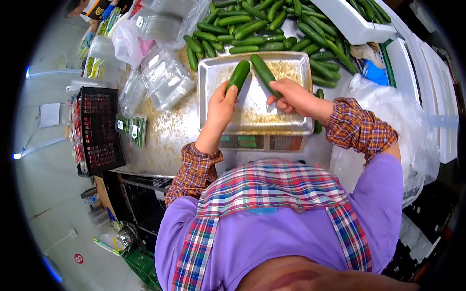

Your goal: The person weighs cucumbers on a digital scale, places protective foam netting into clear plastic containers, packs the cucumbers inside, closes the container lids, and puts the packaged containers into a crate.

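Note:
A cucumber (240, 76) is gripped near its lower end by my left hand (223, 104), its tip pointing up and away from me. My right hand (291, 98) has its fingers closed around the lower end of a second cucumber (262, 69), which leans up to the left. Both are held over a shallow metal tray (255, 127) with a stained bottom. Beyond the tray lies a large heap of loose cucumbers (250, 29), spreading round to its right side.
Clear plastic containers (167, 80) are piled left of the tray. Two packs of cucumbers (138, 131) sit beside a black crate (99, 131). White foam boxes (357, 22) and a clear plastic bag (388, 126) lie at right. Another person's blue-gloved hand (108, 11) shows at upper left.

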The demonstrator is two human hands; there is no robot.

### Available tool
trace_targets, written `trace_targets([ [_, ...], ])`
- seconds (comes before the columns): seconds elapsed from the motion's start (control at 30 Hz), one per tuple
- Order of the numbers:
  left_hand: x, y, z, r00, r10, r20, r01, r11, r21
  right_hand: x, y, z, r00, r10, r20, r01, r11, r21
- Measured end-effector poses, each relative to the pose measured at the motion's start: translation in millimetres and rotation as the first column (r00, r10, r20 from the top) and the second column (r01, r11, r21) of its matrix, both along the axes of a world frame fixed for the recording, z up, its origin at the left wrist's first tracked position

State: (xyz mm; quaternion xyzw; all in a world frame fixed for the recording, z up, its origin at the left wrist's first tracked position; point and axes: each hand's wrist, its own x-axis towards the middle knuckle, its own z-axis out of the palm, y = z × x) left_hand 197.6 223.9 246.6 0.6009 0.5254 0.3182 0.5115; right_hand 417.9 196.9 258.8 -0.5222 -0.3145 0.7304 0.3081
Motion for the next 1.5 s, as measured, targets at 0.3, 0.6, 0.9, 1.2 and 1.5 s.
trace_targets([
  [0.3,-3,-22,-19,0.835,0.022,-0.549,0.339,0.766,0.546,-19,9,-7,0.586,0.205,0.784,-0.555,0.807,0.204],
  [0.6,-63,17,-2,0.979,0.027,-0.203,0.037,0.952,0.304,21,37,-11,0.57,0.037,0.82,-0.525,0.784,0.33],
  [0.9,-120,38,18,0.976,0.205,-0.076,-0.181,0.953,0.244,30,26,8,0.721,0.042,0.692,-0.438,0.801,0.408],
  [1.2,-117,33,-5,0.989,0.136,-0.056,-0.125,0.979,0.163,21,32,-30,0.599,-0.228,0.768,-0.602,0.505,0.619],
  [1.5,-100,42,-9,0.997,0.055,-0.055,-0.053,0.998,0.045,-21,33,-24,0.396,-0.493,0.775,-0.789,0.249,0.562],
])
